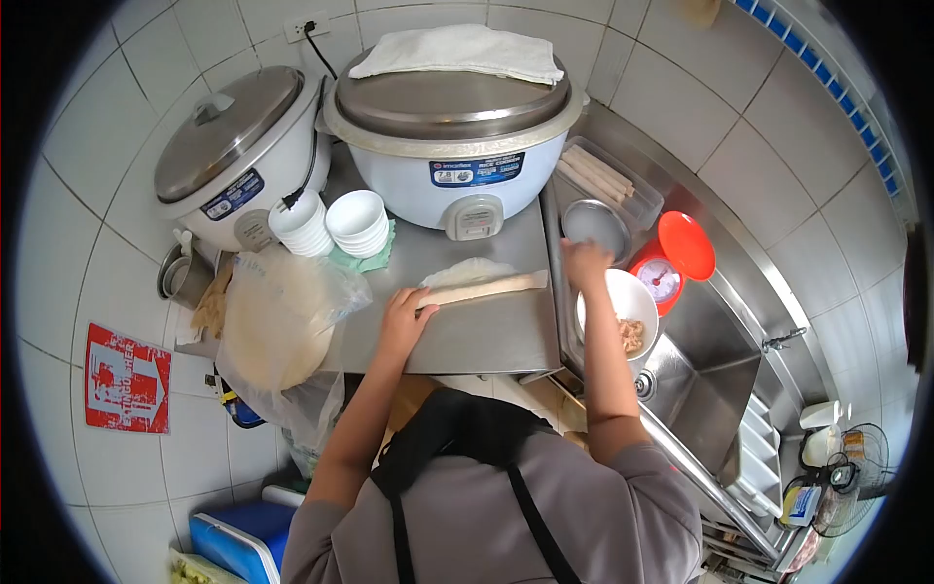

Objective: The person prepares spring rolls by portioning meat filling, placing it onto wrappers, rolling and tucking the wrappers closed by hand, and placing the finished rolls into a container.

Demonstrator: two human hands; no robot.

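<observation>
My left hand (405, 316) rests on the left end of a long, thin roll (484, 290) on the steel counter, its fingers bent over it. A loose pale wrapper sheet (469, 272) lies just behind the roll. My right hand (588, 261) is at the near edge of a round metal dish (595, 226); its fingertips are too small to tell what they hold. Below that hand, partly covered by my forearm, is a white bowl (642, 304) with pinkish filling (630, 336) in it. More rolls (595, 175) lie in a clear container (639, 202).
Two rice cookers (452, 146) (238, 146) stand at the back, with stacked white bowls (357, 224) before them. A plastic bag of round wrappers (277, 321) sits left. A red scale (662, 279) stands right, beside the sink (715, 389).
</observation>
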